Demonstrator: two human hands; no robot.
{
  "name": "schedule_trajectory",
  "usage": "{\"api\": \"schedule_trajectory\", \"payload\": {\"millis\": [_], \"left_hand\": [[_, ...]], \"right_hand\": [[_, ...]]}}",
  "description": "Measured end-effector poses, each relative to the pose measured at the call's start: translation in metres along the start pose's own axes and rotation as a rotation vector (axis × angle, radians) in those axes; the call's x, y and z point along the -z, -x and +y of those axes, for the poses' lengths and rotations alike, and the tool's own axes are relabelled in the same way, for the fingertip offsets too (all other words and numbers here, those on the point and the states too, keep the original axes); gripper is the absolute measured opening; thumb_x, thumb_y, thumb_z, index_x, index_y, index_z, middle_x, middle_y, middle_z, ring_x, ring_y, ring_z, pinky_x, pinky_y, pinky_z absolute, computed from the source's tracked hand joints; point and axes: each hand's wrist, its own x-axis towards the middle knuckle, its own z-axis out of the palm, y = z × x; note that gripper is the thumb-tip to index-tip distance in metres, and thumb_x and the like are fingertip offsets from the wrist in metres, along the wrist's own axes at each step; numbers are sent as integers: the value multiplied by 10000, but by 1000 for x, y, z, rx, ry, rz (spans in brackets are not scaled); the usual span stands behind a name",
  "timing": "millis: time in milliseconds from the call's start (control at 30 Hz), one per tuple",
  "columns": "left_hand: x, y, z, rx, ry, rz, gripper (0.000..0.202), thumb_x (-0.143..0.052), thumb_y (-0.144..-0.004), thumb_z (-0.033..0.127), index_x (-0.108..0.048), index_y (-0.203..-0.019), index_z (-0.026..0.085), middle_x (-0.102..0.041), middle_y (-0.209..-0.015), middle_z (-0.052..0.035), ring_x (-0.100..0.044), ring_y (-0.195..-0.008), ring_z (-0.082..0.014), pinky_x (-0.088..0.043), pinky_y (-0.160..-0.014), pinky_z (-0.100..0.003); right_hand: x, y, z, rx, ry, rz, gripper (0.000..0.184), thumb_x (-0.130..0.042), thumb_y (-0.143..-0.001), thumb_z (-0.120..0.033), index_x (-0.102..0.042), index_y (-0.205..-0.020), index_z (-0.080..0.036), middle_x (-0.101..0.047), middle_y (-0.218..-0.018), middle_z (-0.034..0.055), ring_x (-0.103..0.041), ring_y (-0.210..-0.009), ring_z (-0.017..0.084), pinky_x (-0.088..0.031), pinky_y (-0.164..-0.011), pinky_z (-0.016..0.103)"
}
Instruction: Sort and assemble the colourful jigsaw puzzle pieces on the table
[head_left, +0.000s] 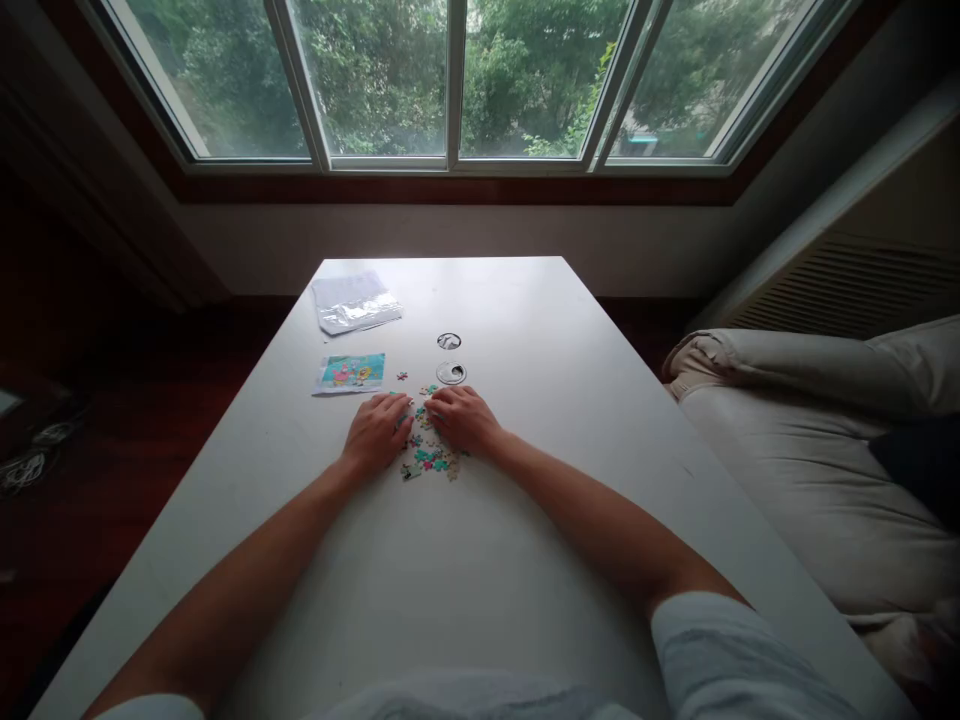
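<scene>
Sleeve (720, 650), both hands palm-down on puzzle pieces (431, 458), white table (525, 520)

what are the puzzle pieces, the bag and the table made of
Puzzle pieces: likely printed cardboard, small, flat and colourful. Bag: clear plastic film, crinkled with glossy highlights. Table: smooth white top, maybe laminate or painted board; it reflects the window softly.

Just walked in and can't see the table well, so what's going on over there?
A person sits at a white table by a window, both hands flat on a small heap of loose puzzle pieces. The left hand and right hand lie side by side over the pieces. Beyond them lie a picture card, a clear plastic bag and two small round lids.
</scene>
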Motion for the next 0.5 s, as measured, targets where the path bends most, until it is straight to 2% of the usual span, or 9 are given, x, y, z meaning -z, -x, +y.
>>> {"api": "schedule_trajectory", "payload": {"millis": [100, 300, 500], "left_hand": [[2, 0, 0, -10, 7, -7, 342, -474, -1005, 349, -618, -1295, 239, -631, -1366, -79, -542, -1259, -270, -417, -1088, -463], [3, 0, 0, -40, 28, -21, 313, -479, -1006, 344, -649, -1260, 276, -639, -1346, -61, -547, -1251, -265, -427, -1073, -465], [5, 0, 1, -57, 1, -39, 310, -497, -999, 349, -659, -1259, 307, -643, -1340, -49, -558, -1239, -272, -441, -1053, -472]], "right_hand": [[1, 0, 1, -6, -5, -9, 241, -505, -1018, -274, -668, -1185, -210, -687, -1151, 104, -596, -1093, 225, -409, -979, 372], [3, 0, 1, -27, -25, -30, 205, -491, -1016, -230, -691, -1041, -190, -698, -1086, 108, -613, -1024, 207, -444, -891, 325], [4, 1, 3, 42, 27, -35, 223, -482, -1032, -265, -699, -1025, -216, -686, -1089, 86, -592, -1002, 199, -429, -871, 324]]}}
